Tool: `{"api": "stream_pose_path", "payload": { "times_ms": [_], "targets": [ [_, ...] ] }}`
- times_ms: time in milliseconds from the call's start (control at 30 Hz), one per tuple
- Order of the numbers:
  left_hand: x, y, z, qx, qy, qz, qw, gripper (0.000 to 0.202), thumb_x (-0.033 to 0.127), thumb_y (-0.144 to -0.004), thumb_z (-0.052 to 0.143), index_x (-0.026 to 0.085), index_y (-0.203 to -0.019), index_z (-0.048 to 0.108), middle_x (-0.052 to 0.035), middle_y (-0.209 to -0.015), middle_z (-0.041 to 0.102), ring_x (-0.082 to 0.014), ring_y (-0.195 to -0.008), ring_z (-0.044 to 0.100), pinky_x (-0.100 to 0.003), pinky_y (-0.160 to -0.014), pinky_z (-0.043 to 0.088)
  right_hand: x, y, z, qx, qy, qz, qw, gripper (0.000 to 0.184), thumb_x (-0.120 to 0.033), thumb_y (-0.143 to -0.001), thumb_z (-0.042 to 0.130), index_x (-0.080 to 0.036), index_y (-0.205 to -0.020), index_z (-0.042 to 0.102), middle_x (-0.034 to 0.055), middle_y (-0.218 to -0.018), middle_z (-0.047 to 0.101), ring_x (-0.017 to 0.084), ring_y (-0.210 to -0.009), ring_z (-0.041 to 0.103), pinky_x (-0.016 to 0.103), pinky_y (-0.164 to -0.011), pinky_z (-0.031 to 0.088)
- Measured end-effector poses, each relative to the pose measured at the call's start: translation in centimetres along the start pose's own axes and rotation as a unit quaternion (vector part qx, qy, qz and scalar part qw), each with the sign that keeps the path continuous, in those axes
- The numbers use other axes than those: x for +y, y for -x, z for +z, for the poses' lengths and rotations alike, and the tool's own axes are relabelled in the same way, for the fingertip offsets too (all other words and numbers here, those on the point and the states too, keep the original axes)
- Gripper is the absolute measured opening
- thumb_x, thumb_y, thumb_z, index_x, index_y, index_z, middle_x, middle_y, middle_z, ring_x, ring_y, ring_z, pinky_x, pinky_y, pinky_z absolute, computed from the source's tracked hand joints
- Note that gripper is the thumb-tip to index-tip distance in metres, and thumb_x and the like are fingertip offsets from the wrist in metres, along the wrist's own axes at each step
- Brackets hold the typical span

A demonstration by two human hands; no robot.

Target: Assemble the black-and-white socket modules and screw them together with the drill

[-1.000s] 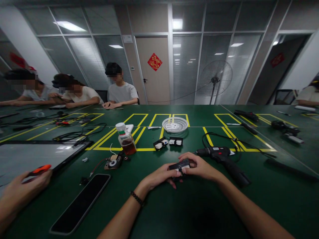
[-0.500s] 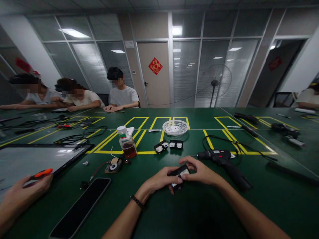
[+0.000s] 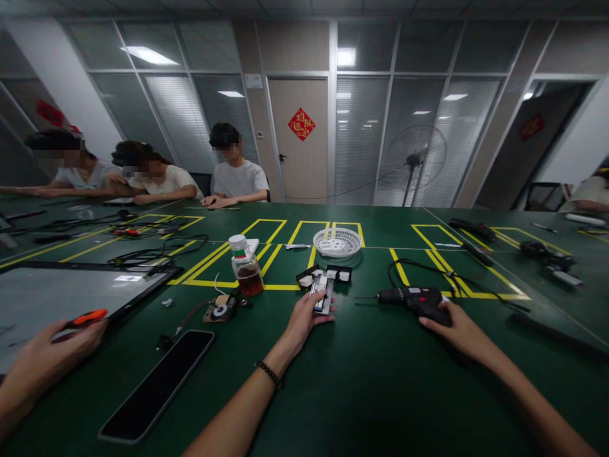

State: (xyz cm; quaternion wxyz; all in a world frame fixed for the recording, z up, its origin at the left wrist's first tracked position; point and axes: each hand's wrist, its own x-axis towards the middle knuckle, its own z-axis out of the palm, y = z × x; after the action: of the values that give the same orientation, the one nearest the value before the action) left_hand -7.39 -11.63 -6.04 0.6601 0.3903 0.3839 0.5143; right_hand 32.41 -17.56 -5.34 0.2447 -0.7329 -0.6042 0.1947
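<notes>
My left hand (image 3: 304,317) is closed around a small rectangular module (image 3: 322,295) with a silvery, clear-looking face and white pieces. Just beyond it, two black holders with white blocks lie side by side, the left holder (image 3: 306,277) partly covered and the right holder (image 3: 340,274) in plain sight. On the right, my right hand (image 3: 450,324) grips the handle of a black cordless drill (image 3: 413,298). The drill lies on its side, its long thin bit pointing left. Some of my right fingers are hidden behind the handle.
A white plastic basket (image 3: 337,243) and a bottle of brown liquid (image 3: 247,270) stand farther back. At left are a phone (image 3: 159,387), a small speaker-like part (image 3: 220,310) and a co-worker's hand (image 3: 66,349) with an orange-black tool. Cables (image 3: 432,270) lie behind the drill.
My right hand has let go of the module and moved right onto the drill handle. My left hand has carried the module a little forward and left, turning its silvery face up.
</notes>
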Motion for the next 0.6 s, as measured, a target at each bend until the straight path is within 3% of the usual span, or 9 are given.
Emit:
{"api": "stream_pose_path", "payload": {
  "times_ms": [133, 267, 333, 467, 533, 600],
  "targets": [
    [0.0, 0.0, -0.1, 0.011, 0.011, 0.007, 1.0, 0.04, 0.04, -0.087, 0.063, 0.011, -0.114, 0.06, -0.0158, -0.103, 0.07, -0.0211, -0.084, 0.071, -0.032, -0.069, 0.061, 0.0, -0.8, 0.0, -0.025, 0.024, 0.043, 0.998, 0.066, -0.056, -0.066, 0.071, -0.013, -0.116, 0.062, 0.0166, -0.11, 0.067, 0.033, -0.095, 0.065, 0.041, -0.078, 0.048],
    [0.0, 0.0, 0.0, 0.033, 0.006, 0.002, 0.999, 0.036, 0.039, -0.087, 0.063, 0.012, -0.111, 0.061, -0.0142, -0.1, 0.07, -0.0201, -0.083, 0.071, -0.032, -0.069, 0.061, -1.8, -1.6, -1.6, -0.091, -0.022, 0.051, 0.994, 0.041, -0.045, -0.062, 0.074, -0.016, -0.091, 0.071, 0.01, -0.083, 0.072, 0.03, -0.078, 0.067, 0.036, -0.069, 0.048],
    [0.0, 0.0, 0.0, 0.04, 0.006, 0.003, 0.999, 0.035, 0.039, -0.086, 0.063, 0.013, -0.11, 0.061, -0.0138, -0.1, 0.071, -0.0194, -0.083, 0.071, -0.032, -0.07, 0.061, -2.6, -1.0, -2.2, -0.11, -0.057, 0.033, 0.992, 0.036, -0.044, -0.063, 0.074, -0.017, -0.087, 0.071, 0.008, -0.078, 0.072, 0.028, -0.075, 0.067, 0.035, -0.068, 0.048],
    [-0.2, -0.2, -0.2, 0.029, 0.005, 0.007, 1.0, 0.037, 0.039, -0.086, 0.064, 0.012, -0.112, 0.061, -0.0144, -0.1, 0.07, -0.0194, -0.081, 0.07, -0.033, -0.069, 0.061, -3.8, 1.9, -2.7, -0.008, -0.115, 0.017, 0.993, 0.056, -0.043, -0.062, 0.077, -0.016, -0.109, 0.065, 0.01, -0.094, 0.071, 0.029, -0.086, 0.065, 0.038, -0.077, 0.048],
    [-0.3, -0.2, -0.3, 0.015, 0.008, 0.009, 1.0, 0.039, 0.039, -0.086, 0.064, 0.012, -0.114, 0.061, -0.0152, -0.102, 0.07, -0.0199, -0.081, 0.07, -0.034, -0.07, 0.061, -4.4, 3.2, -2.7, -0.02, -0.218, 0.024, 0.975, 0.065, -0.045, -0.065, 0.076, -0.015, -0.12, 0.059, 0.0115, -0.098, 0.07, 0.027, -0.085, 0.065, 0.038, -0.078, 0.049],
    [-0.3, -0.2, -0.3, 0.003, 0.01, 0.016, 1.0, 0.041, 0.039, -0.086, 0.064, 0.012, -0.116, 0.06, -0.0159, -0.106, 0.069, -0.0204, -0.083, 0.07, -0.035, -0.071, 0.061, -5.1, 4.1, -2.3, -0.15, -0.371, 0.001, 0.916, 0.061, -0.047, -0.067, 0.072, -0.016, -0.119, 0.06, 0.0131, -0.102, 0.068, 0.022, -0.074, 0.064, 0.035, -0.069, 0.051]
  ]
}}
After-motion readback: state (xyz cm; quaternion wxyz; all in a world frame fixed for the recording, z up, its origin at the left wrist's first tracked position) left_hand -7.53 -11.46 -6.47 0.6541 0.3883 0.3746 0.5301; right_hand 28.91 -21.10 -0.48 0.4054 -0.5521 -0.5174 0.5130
